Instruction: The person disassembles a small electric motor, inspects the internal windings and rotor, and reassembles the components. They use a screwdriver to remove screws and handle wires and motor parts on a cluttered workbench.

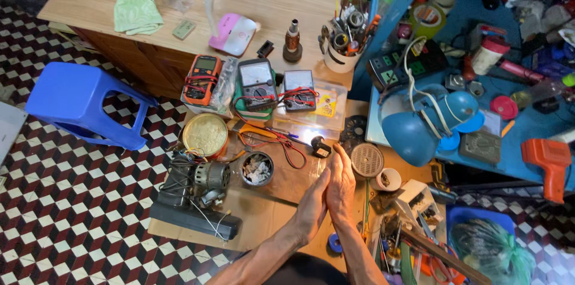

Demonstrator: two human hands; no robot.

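Head camera: left hand (312, 201) and right hand (341, 186) press flat, palm against palm, holding nothing visible. They hover over the desk's (263, 213) middle, a small black part (320, 147) just beyond the fingertips.

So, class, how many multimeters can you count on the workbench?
3, side by side: an orange multimeter on the left, a grey analogue meter in the middle, a smaller grey meter on the right. Clutter may hide others.

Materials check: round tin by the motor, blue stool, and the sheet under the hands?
Round tin: looks like metal, with a shiny gold rim. Blue stool: likely moulded plastic, uniform glossy colour and rounded edges. Sheet: probably cardboard, matte brown and flat. Left hand and right hand are pressed together above it.
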